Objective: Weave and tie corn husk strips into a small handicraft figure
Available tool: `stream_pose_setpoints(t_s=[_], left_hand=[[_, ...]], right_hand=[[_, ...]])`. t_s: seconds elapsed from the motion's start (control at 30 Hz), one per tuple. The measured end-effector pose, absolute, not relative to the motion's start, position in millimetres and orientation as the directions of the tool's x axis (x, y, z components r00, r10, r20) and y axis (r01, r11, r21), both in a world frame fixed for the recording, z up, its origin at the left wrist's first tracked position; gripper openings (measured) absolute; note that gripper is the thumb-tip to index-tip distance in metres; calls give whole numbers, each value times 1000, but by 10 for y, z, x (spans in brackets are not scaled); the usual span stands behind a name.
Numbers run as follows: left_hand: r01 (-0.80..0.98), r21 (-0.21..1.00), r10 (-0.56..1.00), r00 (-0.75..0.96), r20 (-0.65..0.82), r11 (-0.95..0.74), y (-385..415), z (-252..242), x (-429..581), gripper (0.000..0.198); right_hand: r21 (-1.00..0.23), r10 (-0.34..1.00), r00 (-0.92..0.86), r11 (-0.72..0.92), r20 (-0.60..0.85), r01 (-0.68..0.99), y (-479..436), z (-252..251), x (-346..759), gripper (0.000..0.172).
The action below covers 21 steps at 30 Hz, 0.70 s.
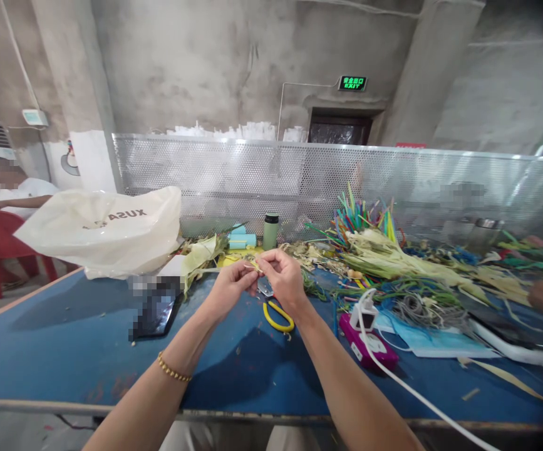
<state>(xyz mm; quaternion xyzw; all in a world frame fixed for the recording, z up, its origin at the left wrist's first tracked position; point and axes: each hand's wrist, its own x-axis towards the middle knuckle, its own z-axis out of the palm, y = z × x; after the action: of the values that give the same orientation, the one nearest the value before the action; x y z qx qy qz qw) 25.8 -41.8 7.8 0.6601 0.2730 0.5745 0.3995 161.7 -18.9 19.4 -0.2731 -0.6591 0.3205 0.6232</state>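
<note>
Above the middle of the blue table (111,357), my left hand (228,287) and my right hand (284,279) meet, fingertips pinched together on a thin, pale yellowish strip (255,267). It resembles a piece of dried corn husk, though the fingers hide most of it. A longer pale strand sticks out to the left of my left hand. Just below my right hand lies a cutting tool with yellow loop handles (278,318), its metal head partly covered by the hand. Pale green husks (200,255) lie left of my hands.
A phone (156,310) and a large cream bag (106,232) are at left. Behind stand a green bottle (270,232) and a perforated metal screen (228,169). Husks (388,254), coloured stems, a purple power strip (369,344) with white cable and a mask (444,344) lie right. Others sit nearby.
</note>
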Motion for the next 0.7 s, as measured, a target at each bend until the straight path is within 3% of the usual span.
stream_pose_setpoints(t_s=[0.3, 0.5, 0.7], left_hand=[[-52, 835, 836, -14, 548, -548, -354, -27, 313, 23], [-187, 846, 849, 94, 521, -499, -426, 46, 332, 25], [-214, 844, 838, 147, 526, -492, -465, 83, 286, 29]], right_hand=[[-692, 692, -23, 721, 722, -40, -211, 164, 1544, 20], [-650, 650, -16, 759, 760, -32, -221, 166, 1562, 19], [-672, 676, 17, 734, 736, -97, -234, 200, 1584, 17]])
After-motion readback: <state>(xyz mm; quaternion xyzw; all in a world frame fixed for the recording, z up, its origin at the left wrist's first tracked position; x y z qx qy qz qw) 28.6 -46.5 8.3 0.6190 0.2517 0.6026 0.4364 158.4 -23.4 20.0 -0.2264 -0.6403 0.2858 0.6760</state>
